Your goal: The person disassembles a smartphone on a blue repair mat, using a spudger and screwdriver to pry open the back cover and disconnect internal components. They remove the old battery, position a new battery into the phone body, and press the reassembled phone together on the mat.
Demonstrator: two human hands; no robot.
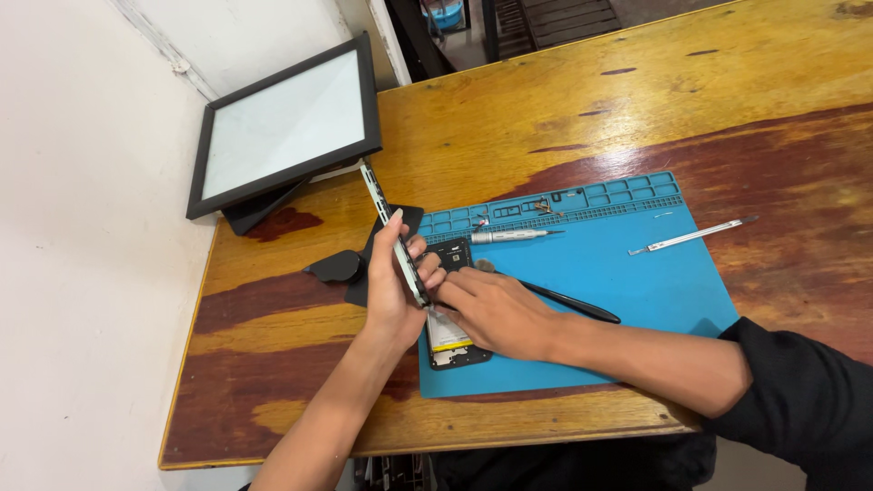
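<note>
Trainee: Why is the panel held on edge?

Me: My left hand [393,289] is clamped on the thin phone panel [393,235], thumb on one face and fingers on the other. It stands tilted up from the opened phone body [452,341], so I judge the inside is kept exposed. My right hand [496,312] lies on that body, fingers together, pinning it to the blue work mat [627,273].

Trainee: Where is the panel relative to your hands?

Me: It runs through my left grip, with its lower end just beside my right fingertips. 1 black spudger [573,306] lies by my right wrist; 1 screwdriver [514,236] rests beyond.
</note>
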